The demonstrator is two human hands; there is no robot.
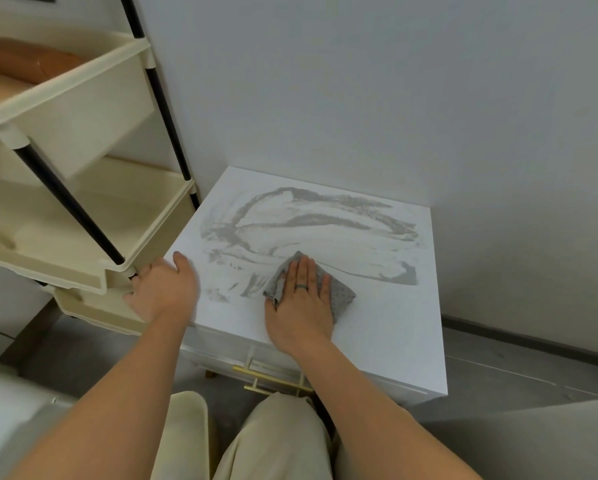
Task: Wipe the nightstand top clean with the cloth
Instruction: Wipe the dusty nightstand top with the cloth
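The white nightstand top (pixel 387 327) shows grey wet smears (pixel 308 223) across its far and middle parts. A small grey cloth (pixel 341 291) lies near the middle front of the top. My right hand (pixel 301 306) lies flat on the cloth with fingers stretched out and a ring on one finger. My left hand (pixel 166 287) rests on the nightstand's left front corner, thumb on top and fingers curled over the left edge.
A cream plastic shelf rack (pixel 83 216) with black poles stands close against the nightstand's left side. A pale wall (pixel 360 81) runs behind and to the right. Brass drawer handles (pixel 273 379) sit below the front edge, above my knees (pixel 277 441).
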